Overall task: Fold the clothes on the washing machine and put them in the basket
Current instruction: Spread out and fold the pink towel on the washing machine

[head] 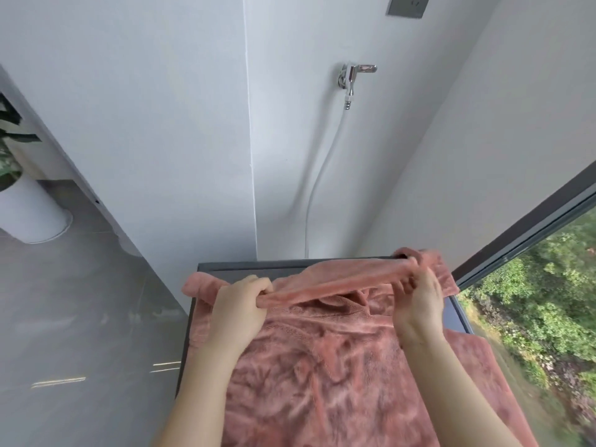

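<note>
**Pink garment on washing machine, far edge held for folding**

Head view. One pink fleecy garment (338, 366), spread over the dark top of the washing machine (245, 265); its near part runs out of the bottom of the picture and its right side hangs past the machine's right edge. Left hand (240, 306): fingers curled round the far edge of the cloth near the left corner, gripping it. Right hand (419, 300): fingers and thumb pinching the same edge near the right corner. The strip between the two hands is raised and pulled fairly taut above the rumpled cloth. Basket: not in view.

Handling note, as a judgement: keep the edge taut and level between both hands, carry it toward the near hem so the corners meet, and smooth the creases beneath before laying it down; the overhanging right side should be drawn in first, or the fold will come out skewed.

Also present: chrome tap (353, 77) with white hose (317, 188) on the wall, grey socket plate (409, 4), white plant pot (30, 214), window (529, 221).

Writing, brands, labels: none legible
</note>
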The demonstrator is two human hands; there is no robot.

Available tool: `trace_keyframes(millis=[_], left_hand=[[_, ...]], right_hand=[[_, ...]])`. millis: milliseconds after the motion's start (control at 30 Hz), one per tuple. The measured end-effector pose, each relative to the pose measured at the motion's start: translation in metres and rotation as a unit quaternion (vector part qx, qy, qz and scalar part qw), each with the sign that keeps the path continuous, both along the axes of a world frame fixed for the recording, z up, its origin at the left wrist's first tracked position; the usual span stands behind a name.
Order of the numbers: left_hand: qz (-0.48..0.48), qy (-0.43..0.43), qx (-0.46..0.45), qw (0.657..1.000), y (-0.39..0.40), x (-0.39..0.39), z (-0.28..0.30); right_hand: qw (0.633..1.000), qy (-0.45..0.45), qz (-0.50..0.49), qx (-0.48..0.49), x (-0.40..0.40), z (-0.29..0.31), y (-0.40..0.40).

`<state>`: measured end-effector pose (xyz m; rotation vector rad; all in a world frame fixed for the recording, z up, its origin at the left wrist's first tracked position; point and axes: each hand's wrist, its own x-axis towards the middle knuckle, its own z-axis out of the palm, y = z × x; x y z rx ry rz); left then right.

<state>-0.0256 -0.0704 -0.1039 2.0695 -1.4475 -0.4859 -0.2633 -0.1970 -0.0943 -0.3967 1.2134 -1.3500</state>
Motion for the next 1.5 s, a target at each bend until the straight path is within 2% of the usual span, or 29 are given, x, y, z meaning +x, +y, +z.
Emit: trace_keyframes(millis=[67, 133, 200, 233, 267, 333, 400, 467, 500, 533, 567, 600, 633, 667, 700, 767, 833, 967, 1067, 1133, 1233, 1333, 1367, 1433, 1500], left_hand=[[-0.023, -0.005, -0.02, 1.0, 0.022, -0.008, 0.003], [-0.037, -0.052, -0.035, 0.997, 0.045, -0.009, 0.0], [-0.021, -0.095, 0.0, 0.995, 0.067, -0.003, -0.014], [-0.027, -0.105, 0.039, 0.993, 0.075, 0.0, -0.02], [-0.041, -0.092, 0.08, 0.992, 0.083, 0.002, -0.026], [-0.037, 0.016, 0.114, 0.993, 0.096, 0.001, -0.032], [0.014, 0.147, 0.082, 0.986, 0.106, -0.007, -0.03], [0.096, 0.242, 0.054, 0.964, 0.11, -0.013, -0.027], [0.144, 0.306, 0.045, 0.94, 0.112, -0.017, -0.025], [0.195, 0.398, 0.04, 0.895, 0.112, -0.021, -0.024], [0.24, 0.51, 0.037, 0.825, 0.114, -0.026, -0.021], [0.269, 0.626, 0.038, 0.731, 0.114, -0.033, -0.019], [0.288, 0.711, 0.043, 0.64, 0.114, -0.038, -0.018], [0.298, 0.76, 0.05, 0.575, 0.113, -0.044, -0.018], [0.302, 0.782, 0.059, 0.543, 0.112, -0.048, -0.018], [0.321, 0.782, 0.059, 0.53, 0.103, -0.049, -0.022], [0.347, 0.78, 0.052, 0.518, 0.09, -0.047, -0.022], [0.457, 0.77, 0.056, 0.442, 0.069, -0.042, -0.016], [0.5, 0.744, 0.078, 0.436, 0.066, -0.042, -0.015], [0.46, 0.762, 0.059, 0.452, 0.063, -0.041, -0.012], [0.381, 0.788, -0.041, 0.482, 0.055, -0.035, -0.005], [0.329, 0.756, -0.154, 0.545, 0.06, -0.033, 0.009], [0.312, 0.739, -0.18, 0.569, 0.066, -0.035, 0.014], [0.284, 0.708, -0.216, 0.61, 0.08, -0.043, 0.018], [0.273, 0.695, -0.239, 0.62, 0.096, -0.054, 0.009]], right_hand=[[0.995, 0.086, -0.038, 0.02, -0.029, -0.011, 0.041], [0.996, -0.014, 0.027, 0.086, -0.053, -0.022, 0.071], [0.992, -0.048, -0.007, 0.113, -0.073, -0.045, 0.09], [0.992, 0.028, -0.012, 0.123, -0.079, -0.057, 0.095], [0.988, 0.041, -0.01, 0.15, -0.08, -0.057, 0.097], [0.986, 0.049, 0.041, 0.155, -0.07, -0.046, 0.101], [0.978, 0.113, 0.109, 0.139, -0.051, -0.041, 0.102], [0.961, 0.187, 0.161, 0.124, -0.034, -0.04, 0.097], [0.951, 0.227, 0.173, 0.116, -0.029, -0.04, 0.094], [0.943, 0.261, 0.175, 0.113, -0.024, -0.041, 0.089], [0.937, 0.282, 0.175, 0.111, -0.019, -0.041, 0.085], [0.932, 0.3, 0.173, 0.11, -0.017, -0.042, 0.078], [0.928, 0.307, 0.17, 0.122, -0.015, -0.043, 0.07], [0.923, 0.313, 0.171, 0.142, -0.013, -0.044, 0.061], [0.921, 0.307, 0.176, 0.162, -0.013, -0.045, 0.054], [0.924, 0.279, 0.194, 0.173, -0.011, -0.05, 0.041], [0.924, 0.289, 0.192, 0.161, -0.013, -0.051, 0.037], [0.921, 0.328, 0.148, 0.15, -0.031, -0.042, 0.032], [0.941, 0.282, 0.123, 0.141, -0.044, -0.028, 0.026], [0.964, 0.201, 0.114, 0.135, -0.049, -0.016, 0.025], [0.979, 0.15, 0.115, 0.081, -0.056, 0.009, 0.021], [0.985, 0.126, 0.116, -0.023, -0.065, 0.046, 0.031], [0.987, 0.117, 0.093, -0.063, -0.067, 0.054, 0.039], [0.984, 0.131, -0.018, -0.122, -0.073, 0.059, 0.066], [0.967, 0.144, -0.16, -0.138, -0.075, 0.04, 0.103]])
